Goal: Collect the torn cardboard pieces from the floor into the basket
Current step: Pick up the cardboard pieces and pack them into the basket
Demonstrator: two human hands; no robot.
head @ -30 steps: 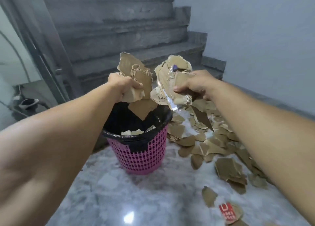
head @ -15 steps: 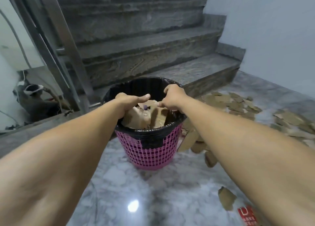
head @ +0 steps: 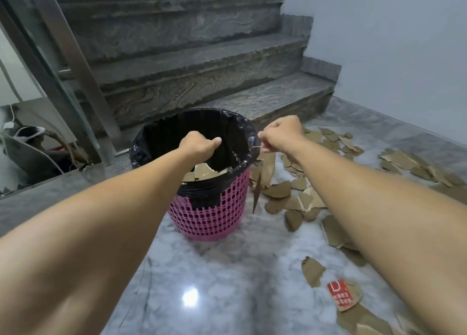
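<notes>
Your left hand (head: 199,145) hangs over the basket (head: 209,215) with its grip curled into a loose fist, holding nothing you can see, while your right hand (head: 281,134) pinches something thin at the black liner's (head: 182,129) rim; what it is, you cannot tell. Half a second ago both hands were pressed into the basket's mouth; now they are raised and apart, some cardboard pieces (head: 202,174) lie inside, and many more (head: 280,190) are scattered on the floor (head: 227,284) to the right.

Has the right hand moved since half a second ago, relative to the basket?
Yes. The right hand has moved out from over the basket opening to just outside its right rim.
</notes>
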